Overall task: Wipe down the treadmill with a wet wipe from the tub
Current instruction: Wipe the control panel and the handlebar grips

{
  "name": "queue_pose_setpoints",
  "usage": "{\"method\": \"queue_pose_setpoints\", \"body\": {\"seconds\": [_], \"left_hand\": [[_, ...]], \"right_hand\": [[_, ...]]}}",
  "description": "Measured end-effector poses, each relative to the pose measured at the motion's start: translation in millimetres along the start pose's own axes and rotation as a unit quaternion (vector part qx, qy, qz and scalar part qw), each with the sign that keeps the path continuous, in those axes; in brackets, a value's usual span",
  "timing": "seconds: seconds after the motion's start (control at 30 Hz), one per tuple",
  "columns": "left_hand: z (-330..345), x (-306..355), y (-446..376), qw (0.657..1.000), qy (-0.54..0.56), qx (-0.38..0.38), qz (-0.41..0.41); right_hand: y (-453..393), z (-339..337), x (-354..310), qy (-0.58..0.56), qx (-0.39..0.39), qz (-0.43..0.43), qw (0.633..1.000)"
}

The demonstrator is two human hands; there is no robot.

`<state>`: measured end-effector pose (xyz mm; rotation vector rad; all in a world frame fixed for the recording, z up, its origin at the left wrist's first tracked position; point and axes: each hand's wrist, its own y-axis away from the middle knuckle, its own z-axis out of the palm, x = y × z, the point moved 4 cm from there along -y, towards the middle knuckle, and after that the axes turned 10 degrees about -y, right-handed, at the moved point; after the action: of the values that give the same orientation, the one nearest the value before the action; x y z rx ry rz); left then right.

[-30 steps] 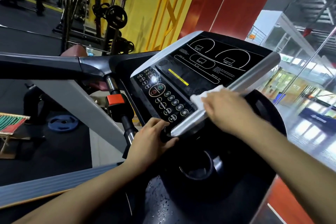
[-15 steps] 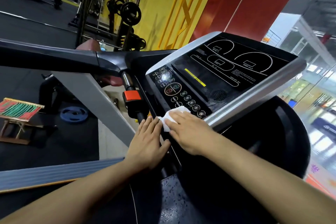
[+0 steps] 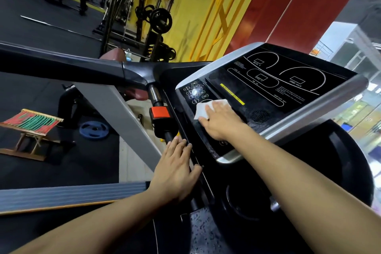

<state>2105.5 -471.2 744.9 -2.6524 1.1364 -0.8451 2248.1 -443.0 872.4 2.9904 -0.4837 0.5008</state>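
1. Right hand (image 3: 221,122): reaches forward over the black treadmill console panel with silver frame (image 3: 288,88), palm down, fingers straight and close together, pressing the white crumpled wet wipe (image 3: 203,109) flat on the button area of the panel.
2. White wet wipe: lies on the left part of the console, just below the round button cluster (image 3: 194,92); its left half shows, the rest is under the fingers.
3. Left hand (image 3: 175,171): palm down, fingers straight and slightly spread, resting on the black edge of the treadmill beside the console; the fingertips lie near the black handlebar post with the orange-red clip (image 3: 160,112).
4. Hidden or unclear: the buttons beneath the right hand are covered; the console lettering is too small to read; both forearms run out of the lower edge; the wipe tub is not in view.
5. Surroundings: a blue round weight plate (image 3: 93,130) lies on the dark floor; a red-and-green striped folding stool (image 3: 33,122) stands to its left; black weight racks (image 3: 158,20) stand against the yellow wall.
6. Change from half a second ago: the right hand and wipe sit higher on the console panel, away from its lower left corner; the left hand remains flat at the treadmill edge, now apart from the right hand.
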Motion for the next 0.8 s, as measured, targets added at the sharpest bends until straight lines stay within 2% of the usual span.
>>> {"method": "queue_pose_setpoints", "body": {"seconds": [0.1, 0.23, 0.27, 0.37, 0.4, 0.53, 0.57, 0.7, 0.8], "left_hand": [[0.6, -0.7, 0.2, 1.000, 0.000, 0.004, 0.002], [0.1, -0.6, 0.6, 1.000, 0.001, 0.011, 0.001], [-0.3, -0.3, 0.9, 1.000, 0.001, 0.012, 0.002], [0.3, -0.2, 0.5, 1.000, 0.000, 0.009, 0.002], [0.5, -0.1, 0.3, 1.000, 0.002, 0.011, 0.001], [1.7, -1.0, -1.0, 1.000, 0.011, 0.017, 0.001], [2.0, -1.0, -1.4, 1.000, 0.015, 0.015, 0.002], [0.8, -0.6, -3.9, 1.000, 0.012, -0.007, 0.004], [-5.5, 0.0, -3.7, 1.000, -0.015, -0.011, 0.021]], "right_hand": [[-10.3, 13.4, -16.4, -0.016, -0.047, -0.067, 0.996], [-38.0, -1.9, 3.3, -0.013, 0.016, 0.016, 1.000], [-39.8, -0.1, -1.0, -0.009, 0.008, 0.009, 1.000], [-29.0, 17.0, -22.7, -0.012, -0.055, -0.096, 0.994], [-23.7, 18.6, -20.3, -0.013, -0.055, -0.111, 0.992], [-16.1, 7.0, 16.0, -0.012, 0.037, -0.019, 0.999], [-9.4, 8.8, 13.5, -0.011, 0.032, -0.020, 0.999], [30.5, 18.5, -19.3, -0.014, -0.029, -0.130, 0.991], [66.4, 9.6, -1.8, -0.031, 0.024, -0.091, 0.995]]}}
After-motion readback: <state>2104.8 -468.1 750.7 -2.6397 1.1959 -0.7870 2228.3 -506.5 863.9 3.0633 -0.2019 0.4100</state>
